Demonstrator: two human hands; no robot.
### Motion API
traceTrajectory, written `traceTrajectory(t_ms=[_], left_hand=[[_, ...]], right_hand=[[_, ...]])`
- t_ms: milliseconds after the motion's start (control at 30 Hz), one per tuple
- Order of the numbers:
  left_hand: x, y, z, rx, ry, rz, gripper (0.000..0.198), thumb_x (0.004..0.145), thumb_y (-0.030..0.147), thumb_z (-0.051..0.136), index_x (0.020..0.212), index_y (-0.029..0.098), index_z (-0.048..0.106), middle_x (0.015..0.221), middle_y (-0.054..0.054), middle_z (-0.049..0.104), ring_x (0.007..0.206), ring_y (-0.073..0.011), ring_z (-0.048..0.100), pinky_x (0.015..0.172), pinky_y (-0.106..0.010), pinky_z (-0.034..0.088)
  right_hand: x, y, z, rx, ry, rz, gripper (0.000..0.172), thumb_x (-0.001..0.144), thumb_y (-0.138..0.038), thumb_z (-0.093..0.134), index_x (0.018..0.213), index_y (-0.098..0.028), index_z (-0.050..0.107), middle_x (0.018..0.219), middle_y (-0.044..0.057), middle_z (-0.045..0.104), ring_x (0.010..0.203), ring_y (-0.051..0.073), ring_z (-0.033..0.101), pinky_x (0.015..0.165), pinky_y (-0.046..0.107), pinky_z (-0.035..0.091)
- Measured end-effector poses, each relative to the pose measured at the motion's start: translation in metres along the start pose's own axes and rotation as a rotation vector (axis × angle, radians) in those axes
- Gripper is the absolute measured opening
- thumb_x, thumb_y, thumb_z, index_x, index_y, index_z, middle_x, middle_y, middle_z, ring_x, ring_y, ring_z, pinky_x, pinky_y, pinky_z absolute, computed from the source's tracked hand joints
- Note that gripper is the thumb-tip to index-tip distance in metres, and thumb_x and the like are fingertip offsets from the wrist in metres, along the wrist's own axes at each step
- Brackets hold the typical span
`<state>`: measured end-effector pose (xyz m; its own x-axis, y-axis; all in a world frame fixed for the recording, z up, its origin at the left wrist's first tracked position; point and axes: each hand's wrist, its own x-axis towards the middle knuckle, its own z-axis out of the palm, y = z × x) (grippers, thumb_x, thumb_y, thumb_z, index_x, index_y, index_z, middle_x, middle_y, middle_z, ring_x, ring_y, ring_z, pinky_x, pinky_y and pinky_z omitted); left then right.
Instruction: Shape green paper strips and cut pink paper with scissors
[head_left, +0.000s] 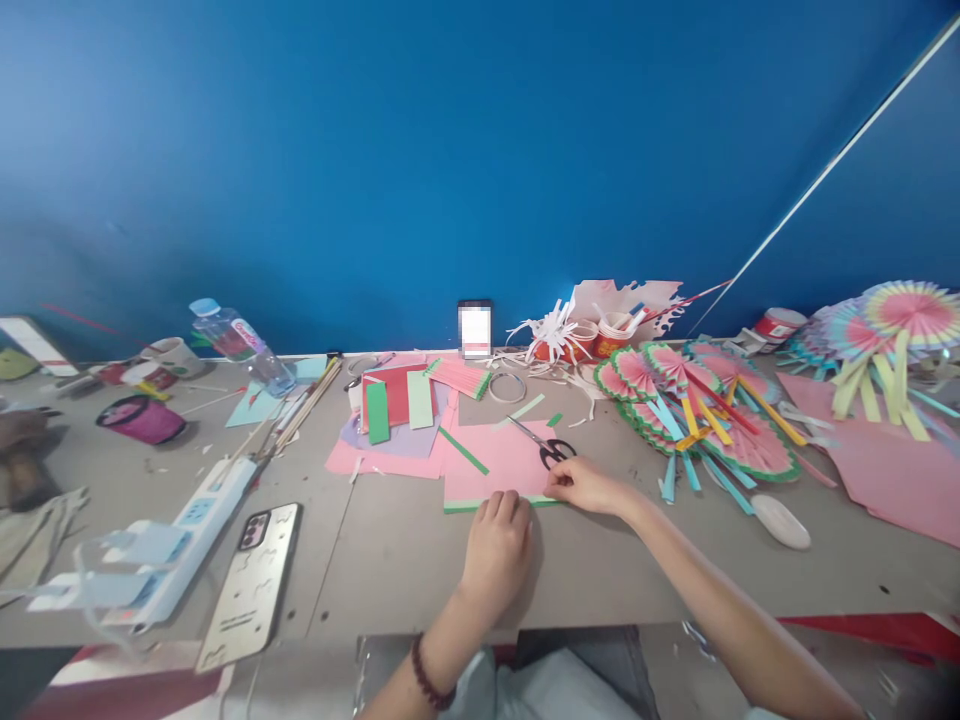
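Note:
A pink sheet of paper (487, 450) lies on the table in front of me, with a green and pale green paper strip (463, 507) along its near edge. My left hand (499, 540) rests on that edge, its fingers curled over the strip and paper. At the strip's right end, my right hand (589, 487) pinches with fingertips together; exactly what lies between them is partly hidden. Black-handled scissors (556, 453) lie on the sheet just beyond my right hand. A loose narrow green strip (465, 450) crosses the sheet's left part.
Red, green and lilac papers (397, 400) are stacked at left. A tape roll (507, 387) and a propped phone (475, 330) stand behind. Folded paper fans (675, 400) and a white oval object (781, 521) lie right. Left are a power strip (195, 520), phone (255, 580) and bottle (244, 340).

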<state>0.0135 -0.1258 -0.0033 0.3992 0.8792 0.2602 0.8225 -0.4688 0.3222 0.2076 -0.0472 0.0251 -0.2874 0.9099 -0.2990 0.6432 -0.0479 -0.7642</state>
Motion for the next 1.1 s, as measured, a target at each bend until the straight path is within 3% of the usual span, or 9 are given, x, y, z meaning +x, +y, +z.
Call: traceTrajectory(t_ms=[133, 233, 367, 533, 633, 767, 1000, 1100], left_hand=[[-0.004, -0.001, 0.005, -0.003, 0.051, 0.001, 0.025, 0.086, 0.004, 0.050, 0.100, 0.022, 0.061, 0.101, -0.007, 0.063, 0.095, -0.0247, 0.060, 0.082, -0.040, 0.053], [-0.005, -0.003, 0.007, -0.082, 0.106, 0.002, 0.027, 0.087, 0.005, 0.049, 0.104, 0.021, 0.062, 0.102, -0.007, 0.065, 0.095, -0.0251, 0.061, 0.081, -0.041, 0.054], [-0.004, -0.005, 0.002, -0.398, 0.216, -0.085, 0.022, 0.089, 0.019, 0.060, 0.109, 0.022, 0.066, 0.106, -0.008, 0.067, 0.099, -0.0248, 0.063, 0.086, -0.041, 0.054], [0.003, -0.004, -0.010, -0.833, 0.206, -0.177, 0.011, 0.089, 0.029, 0.063, 0.087, 0.020, 0.069, 0.086, -0.006, 0.068, 0.081, -0.0197, 0.063, 0.073, -0.031, 0.051], [0.006, -0.002, -0.015, -0.901, 0.228, -0.220, 0.018, 0.091, 0.029, 0.060, 0.077, 0.019, 0.066, 0.078, -0.004, 0.065, 0.074, -0.0179, 0.060, 0.066, -0.028, 0.047], [0.007, -0.002, -0.017, -0.917, 0.257, -0.234, 0.023, 0.092, 0.030, 0.057, 0.074, 0.018, 0.063, 0.074, -0.003, 0.063, 0.071, -0.0165, 0.058, 0.063, -0.026, 0.045], [0.003, -0.002, -0.021, -0.880, 0.245, -0.115, 0.022, 0.094, 0.026, 0.048, 0.074, 0.020, 0.055, 0.076, -0.004, 0.059, 0.073, -0.0166, 0.056, 0.066, -0.028, 0.047], [0.000, 0.000, -0.020, -0.806, 0.169, -0.039, 0.019, 0.094, 0.023, 0.045, 0.077, 0.020, 0.053, 0.083, -0.005, 0.060, 0.077, -0.0170, 0.057, 0.069, -0.028, 0.048]], right_hand=[[-0.003, -0.002, -0.002, 0.155, 0.000, 0.019, 0.023, 0.060, -0.041, 0.077, 0.055, -0.020, 0.070, 0.057, 0.000, 0.063, 0.060, 0.017, 0.053, 0.060, 0.028, 0.042], [-0.013, -0.004, -0.004, 0.423, 0.027, 0.071, 0.028, 0.058, -0.046, 0.080, 0.068, -0.020, 0.077, 0.067, 0.003, 0.071, 0.065, 0.019, 0.058, 0.063, 0.032, 0.048], [-0.030, -0.006, 0.007, 0.771, 0.162, 0.094, 0.037, 0.058, -0.045, 0.083, 0.086, -0.022, 0.082, 0.076, 0.007, 0.075, 0.070, 0.022, 0.065, 0.073, 0.038, 0.054], [-0.041, -0.002, 0.042, 0.968, 0.244, 0.062, 0.035, 0.062, -0.042, 0.082, 0.095, -0.032, 0.083, 0.091, 0.004, 0.077, 0.084, 0.025, 0.068, 0.082, 0.039, 0.054], [-0.040, 0.003, 0.062, 0.978, 0.306, 0.040, 0.034, 0.062, -0.044, 0.083, 0.095, -0.035, 0.082, 0.090, 0.002, 0.077, 0.082, 0.024, 0.066, 0.078, 0.038, 0.054], [-0.042, 0.009, 0.070, 0.915, 0.403, -0.027, 0.040, 0.066, -0.053, 0.080, 0.098, -0.029, 0.082, 0.094, 0.004, 0.077, 0.081, 0.022, 0.065, 0.074, 0.035, 0.054], [-0.048, 0.021, 0.047, 0.624, 0.629, -0.040, 0.047, 0.077, -0.058, 0.070, 0.104, -0.020, 0.074, 0.106, 0.011, 0.075, 0.092, 0.024, 0.068, 0.082, 0.034, 0.054], [-0.056, 0.015, 0.032, 0.500, 0.509, -0.104, 0.043, 0.084, -0.053, 0.064, 0.112, -0.021, 0.071, 0.115, 0.011, 0.073, 0.100, 0.025, 0.067, 0.089, 0.034, 0.053]])
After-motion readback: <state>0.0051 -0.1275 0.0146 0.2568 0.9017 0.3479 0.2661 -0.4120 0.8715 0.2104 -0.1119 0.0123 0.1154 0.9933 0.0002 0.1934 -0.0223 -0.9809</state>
